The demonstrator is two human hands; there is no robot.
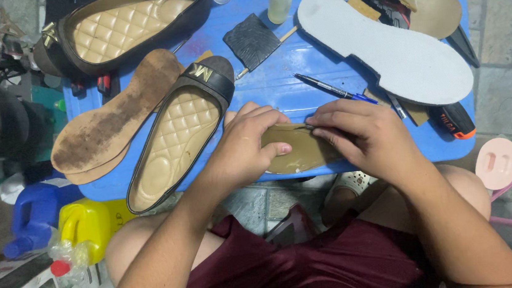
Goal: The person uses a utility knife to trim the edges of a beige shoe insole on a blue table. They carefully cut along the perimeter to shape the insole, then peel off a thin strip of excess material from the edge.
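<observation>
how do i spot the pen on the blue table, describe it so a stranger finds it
Start at the blue table, then find the big white insole on its right side. Just left of it, above the right hand, lies the pen: thin, dark, blue-tipped, the only slim stick-like thing there.

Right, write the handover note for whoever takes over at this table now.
Left hand: pressing down the tan sole piece at the front edge of the blue table.
Right hand: fingertips pinching that piece's top edge; whether it holds a tool cannot be told.
Nearby: quilted flat shoe to the left, worn insole beyond it, white insole and pen behind.
Done: shoe's quilted lining in place.
Left: sole piece not yet fitted to anything.
</observation>
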